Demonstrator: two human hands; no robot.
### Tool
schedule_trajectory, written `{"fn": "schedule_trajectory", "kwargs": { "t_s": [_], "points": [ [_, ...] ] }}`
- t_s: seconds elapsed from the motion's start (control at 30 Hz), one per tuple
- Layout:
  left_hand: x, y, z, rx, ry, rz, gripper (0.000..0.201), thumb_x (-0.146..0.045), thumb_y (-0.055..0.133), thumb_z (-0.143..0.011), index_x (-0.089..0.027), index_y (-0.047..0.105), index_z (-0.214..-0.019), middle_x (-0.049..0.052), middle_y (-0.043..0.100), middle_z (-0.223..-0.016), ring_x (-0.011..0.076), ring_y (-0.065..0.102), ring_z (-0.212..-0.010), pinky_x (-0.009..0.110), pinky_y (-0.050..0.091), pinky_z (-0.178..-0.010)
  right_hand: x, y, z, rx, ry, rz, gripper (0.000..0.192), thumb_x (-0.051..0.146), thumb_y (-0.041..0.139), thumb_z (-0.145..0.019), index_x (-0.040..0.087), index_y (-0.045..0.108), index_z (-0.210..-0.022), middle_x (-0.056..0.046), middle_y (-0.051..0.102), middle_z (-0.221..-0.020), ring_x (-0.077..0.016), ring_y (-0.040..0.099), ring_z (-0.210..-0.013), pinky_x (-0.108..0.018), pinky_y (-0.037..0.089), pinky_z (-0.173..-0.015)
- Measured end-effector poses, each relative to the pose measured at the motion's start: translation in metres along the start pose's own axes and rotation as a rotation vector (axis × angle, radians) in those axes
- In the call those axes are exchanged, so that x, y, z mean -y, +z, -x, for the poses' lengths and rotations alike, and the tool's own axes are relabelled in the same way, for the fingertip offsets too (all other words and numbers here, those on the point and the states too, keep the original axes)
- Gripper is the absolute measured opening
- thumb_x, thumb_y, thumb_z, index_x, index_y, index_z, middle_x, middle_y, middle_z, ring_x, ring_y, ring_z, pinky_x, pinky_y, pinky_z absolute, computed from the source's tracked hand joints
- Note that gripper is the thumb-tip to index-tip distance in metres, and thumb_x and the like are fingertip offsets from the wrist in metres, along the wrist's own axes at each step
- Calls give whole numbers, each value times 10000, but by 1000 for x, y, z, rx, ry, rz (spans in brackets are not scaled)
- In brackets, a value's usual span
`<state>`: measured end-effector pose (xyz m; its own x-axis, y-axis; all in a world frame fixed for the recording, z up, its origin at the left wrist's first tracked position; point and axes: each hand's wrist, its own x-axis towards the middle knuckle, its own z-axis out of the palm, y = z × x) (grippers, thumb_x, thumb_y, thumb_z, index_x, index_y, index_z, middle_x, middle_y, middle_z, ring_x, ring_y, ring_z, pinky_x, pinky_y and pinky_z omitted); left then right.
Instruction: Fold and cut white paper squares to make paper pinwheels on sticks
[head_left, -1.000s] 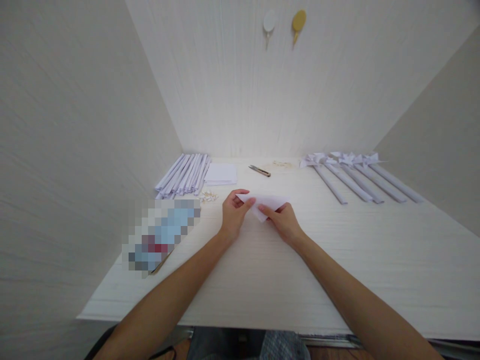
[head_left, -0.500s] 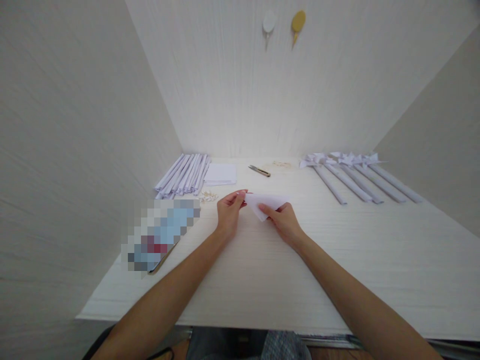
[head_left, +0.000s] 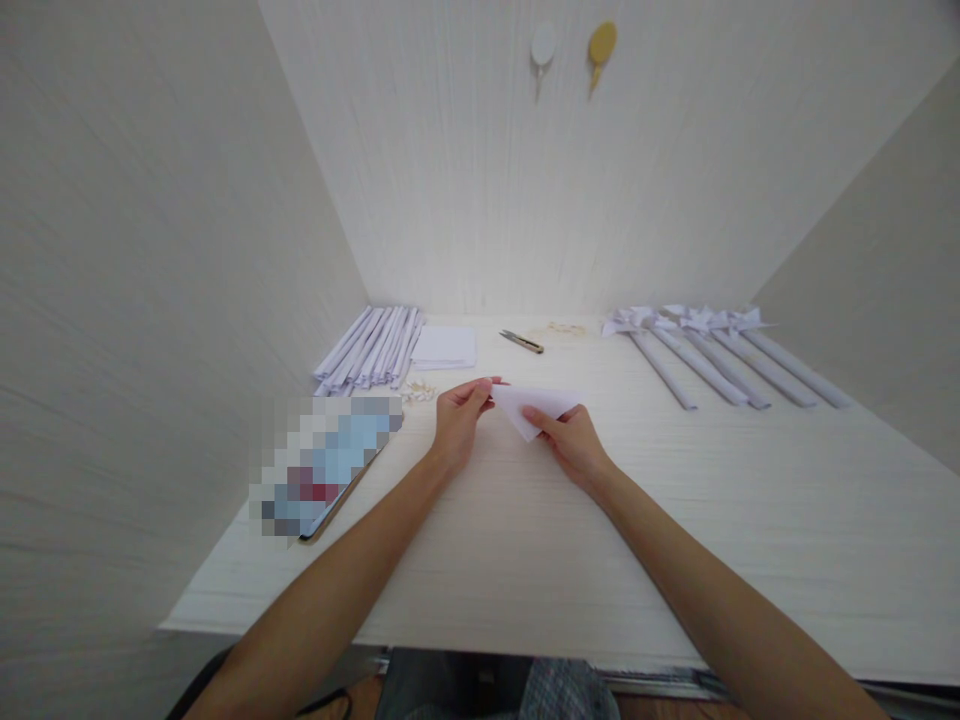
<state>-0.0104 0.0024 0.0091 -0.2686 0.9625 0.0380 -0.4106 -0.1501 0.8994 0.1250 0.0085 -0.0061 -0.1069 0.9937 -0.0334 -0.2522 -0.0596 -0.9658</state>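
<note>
A white sheet of paper (head_left: 529, 398), folded to a triangle with one point downward, is held above the table between both hands. My left hand (head_left: 459, 415) pinches its left corner between thumb and fingers. My right hand (head_left: 571, 440) grips the right part, thumb lying on top and fingers underneath. Beyond the hands lies a pair of thread snips (head_left: 522, 341). A stack of square white paper (head_left: 445, 346) rests behind my left hand, with a small pile of pale little pieces (head_left: 419, 391) nearer to it.
Several rolled paper sticks (head_left: 371, 348) are piled at the back left. At the right lie several paper pinwheels on sticks (head_left: 701, 340). A blurred-out flat device (head_left: 337, 470) lies at left. White and gold hooks (head_left: 602, 45) are on the back wall.
The view has shifted very slightly, so the things appear a little further right. Both hands keep their hold on the folded paper, with hardly any movement.
</note>
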Motion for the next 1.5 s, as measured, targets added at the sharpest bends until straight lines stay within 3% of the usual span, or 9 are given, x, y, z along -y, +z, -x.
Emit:
{"fn": "schedule_trajectory", "kwargs": {
  "t_s": [0.37,0.63,0.83,0.97,1.13,1.5],
  "points": [
    [-3,-1,0,19,-9,16,246,-375,754,-501,-165,702,-618,51,695,-702,126,580,-695,278,438,-700,1,0,1,0,7,-27,238,318,761,-499,151,670,-643,-46,685,-682,-166,597,-658,-267,442,-547],
    [-7,-3,0,112,-38,51,230,-356,728,-549,-145,698,-636,78,694,-735,161,602,-743,335,446,-776,3,0,2,18,2,-42,236,302,761,-506,157,672,-669,-43,695,-705,-180,614,-696,-282,461,-578],
    [-4,-4,0,26,-58,23,288,-410,748,-511,-148,686,-612,34,664,-630,106,578,-586,272,456,-641,3,1,3,26,-16,-46,226,281,765,-503,166,672,-675,-39,699,-726,-189,623,-738,-295,477,-610],
    [-4,-2,3,114,-56,24,376,-478,716,-542,-158,702,-739,73,702,-786,145,619,-711,276,480,-662,5,3,3,-2,-15,-100,268,306,771,-488,171,679,-700,-46,701,-734,-190,624,-722,-308,486,-616],
    [-3,-3,3,159,-15,-37,327,-420,706,-593,-167,703,-801,93,681,-1001,139,615,-778,232,488,-629,10,4,4,-14,22,-117,276,311,785,-449,168,672,-655,-42,692,-695,-183,616,-696,-298,478,-602],
    [-4,-2,3,120,-68,-1,356,-424,716,-564,-145,696,-786,62,710,-810,121,625,-702,198,475,-563,9,2,3,12,65,-118,261,296,784,-462,169,679,-665,-32,692,-693,-171,606,-701,-277,459,-619]
  ]
}}
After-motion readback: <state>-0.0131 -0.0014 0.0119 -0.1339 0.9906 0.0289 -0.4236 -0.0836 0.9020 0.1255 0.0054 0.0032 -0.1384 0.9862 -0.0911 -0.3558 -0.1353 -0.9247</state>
